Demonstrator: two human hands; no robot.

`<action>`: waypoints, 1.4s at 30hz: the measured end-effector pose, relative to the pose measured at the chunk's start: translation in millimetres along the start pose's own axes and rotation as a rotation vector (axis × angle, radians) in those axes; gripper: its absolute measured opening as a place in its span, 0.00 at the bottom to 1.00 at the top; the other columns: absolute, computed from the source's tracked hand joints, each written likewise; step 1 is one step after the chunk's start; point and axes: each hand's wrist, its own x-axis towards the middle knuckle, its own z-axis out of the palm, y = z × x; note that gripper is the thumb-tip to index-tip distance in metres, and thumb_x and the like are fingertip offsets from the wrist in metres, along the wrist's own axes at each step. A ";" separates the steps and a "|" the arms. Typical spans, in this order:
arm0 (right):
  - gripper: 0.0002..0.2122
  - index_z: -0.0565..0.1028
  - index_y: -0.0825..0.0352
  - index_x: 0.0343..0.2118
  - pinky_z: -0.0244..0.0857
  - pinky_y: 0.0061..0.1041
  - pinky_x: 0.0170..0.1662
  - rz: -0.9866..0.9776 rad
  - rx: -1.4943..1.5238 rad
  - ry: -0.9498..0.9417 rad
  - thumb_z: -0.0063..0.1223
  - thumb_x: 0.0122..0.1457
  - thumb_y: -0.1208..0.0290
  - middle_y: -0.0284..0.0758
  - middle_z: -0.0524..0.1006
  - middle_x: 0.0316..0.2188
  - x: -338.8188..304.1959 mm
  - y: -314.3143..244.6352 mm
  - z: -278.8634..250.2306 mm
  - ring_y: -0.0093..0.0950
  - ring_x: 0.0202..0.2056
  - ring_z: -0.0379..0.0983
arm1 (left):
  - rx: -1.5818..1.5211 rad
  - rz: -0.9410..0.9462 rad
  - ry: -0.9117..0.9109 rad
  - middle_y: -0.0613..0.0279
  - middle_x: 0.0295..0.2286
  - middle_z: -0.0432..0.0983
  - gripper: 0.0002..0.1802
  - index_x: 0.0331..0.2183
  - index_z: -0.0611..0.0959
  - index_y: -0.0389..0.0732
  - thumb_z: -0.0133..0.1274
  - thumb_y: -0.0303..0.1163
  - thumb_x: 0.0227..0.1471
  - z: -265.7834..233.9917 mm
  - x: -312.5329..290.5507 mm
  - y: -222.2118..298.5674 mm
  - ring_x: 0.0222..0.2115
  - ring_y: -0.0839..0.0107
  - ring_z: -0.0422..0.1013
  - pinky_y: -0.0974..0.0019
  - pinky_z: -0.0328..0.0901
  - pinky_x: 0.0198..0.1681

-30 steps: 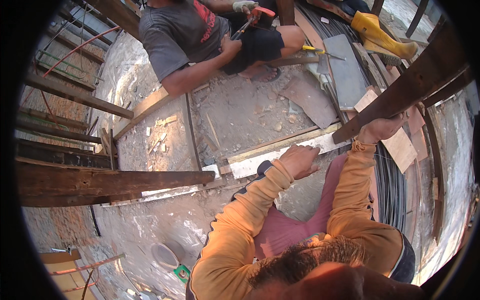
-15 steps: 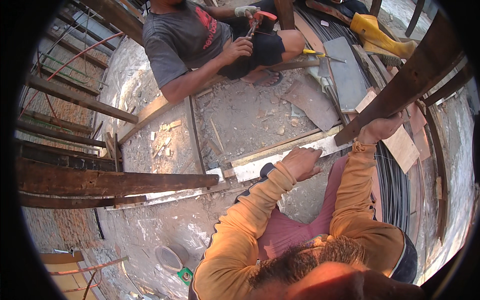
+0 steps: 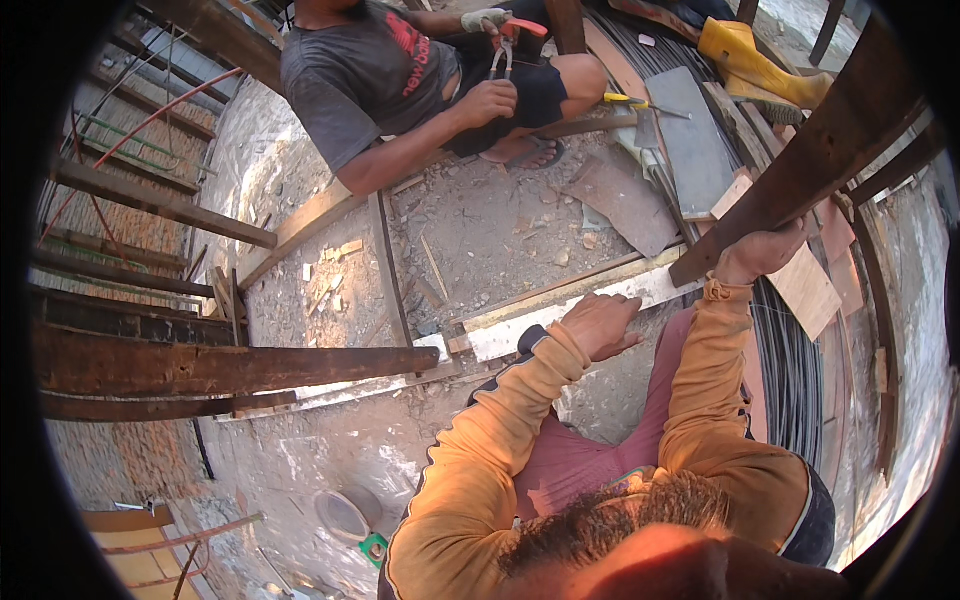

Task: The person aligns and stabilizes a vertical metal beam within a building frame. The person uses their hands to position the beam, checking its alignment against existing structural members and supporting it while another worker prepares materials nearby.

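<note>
My left hand (image 3: pixel 604 328) is palm down with its fingers loosely stretched, over the near edge of a long board with a white face (image 3: pixel 510 338). Nothing shows in its grasp. My right hand (image 3: pixel 752 258) is closed around the lower part of a dark wooden post (image 3: pixel 800 165); some of its fingers are hidden by the wood. The post slants in from the upper right, and its lower end is by the white-faced board. Both my forearms wear orange-brown sleeves.
Across from me sits a co-worker, whose hands have red-handled pincers (image 3: pixel 505 55). A hatchet (image 3: pixel 647 130), a yellow-handled tool (image 3: pixel 630 100) and a grey sheet (image 3: pixel 690 150) lie at the upper right. Dark rods (image 3: pixel 790 385) run beside my right arm. Timber beams (image 3: pixel 240 370) jut from the left.
The co-worker's lower hand has shifted slightly right, and the pincers have turned so that their jaws show more. My two hands stay in the same places.
</note>
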 end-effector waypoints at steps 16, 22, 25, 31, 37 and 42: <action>0.14 0.76 0.73 0.38 0.68 0.36 0.42 0.088 0.180 0.037 0.62 0.51 0.71 0.44 0.77 0.36 7.8 -13.5 1.6 0.40 0.38 0.75 | -0.017 -0.010 -0.002 0.41 0.37 0.77 0.29 0.50 0.73 0.33 0.56 0.42 0.52 -2.2 -2.4 -3.2 0.41 0.44 0.73 0.49 0.66 0.45; 0.19 0.77 0.70 0.38 0.68 0.36 0.42 -0.093 -0.021 0.094 0.70 0.44 0.66 0.41 0.78 0.35 9.3 -6.3 2.4 0.41 0.39 0.75 | -0.015 -0.012 -0.003 0.41 0.36 0.77 0.28 0.50 0.73 0.33 0.56 0.42 0.52 -4.9 -3.3 -1.4 0.41 0.45 0.72 0.49 0.66 0.45; 0.19 0.77 0.71 0.38 0.68 0.36 0.42 -0.091 -0.020 0.091 0.70 0.44 0.66 0.42 0.78 0.35 8.9 -10.1 1.6 0.41 0.38 0.75 | -0.013 -0.007 0.010 0.41 0.35 0.77 0.28 0.49 0.73 0.34 0.56 0.42 0.52 -3.7 -2.7 -1.6 0.40 0.44 0.72 0.48 0.66 0.45; 0.19 0.77 0.71 0.39 0.68 0.35 0.43 0.013 0.045 0.026 0.69 0.45 0.68 0.42 0.77 0.37 7.5 -3.5 0.8 0.41 0.40 0.74 | -0.012 -0.010 -0.024 0.42 0.34 0.77 0.26 0.48 0.73 0.34 0.55 0.42 0.52 -4.9 0.8 0.0 0.40 0.44 0.72 0.48 0.66 0.44; 0.18 0.77 0.71 0.40 0.69 0.34 0.42 -0.016 -0.054 0.015 0.68 0.47 0.69 0.43 0.76 0.39 3.3 4.5 1.8 0.40 0.39 0.75 | 0.001 -0.012 -0.029 0.42 0.34 0.77 0.26 0.47 0.74 0.34 0.55 0.42 0.52 -3.3 3.2 -0.7 0.39 0.44 0.73 0.48 0.66 0.43; 0.19 0.77 0.72 0.40 0.69 0.35 0.41 0.075 0.085 0.006 0.68 0.47 0.69 0.42 0.76 0.39 6.1 -2.0 1.4 0.39 0.38 0.75 | 0.008 -0.005 -0.014 0.42 0.34 0.77 0.26 0.47 0.74 0.34 0.56 0.42 0.52 -4.0 3.1 1.2 0.39 0.45 0.73 0.48 0.66 0.44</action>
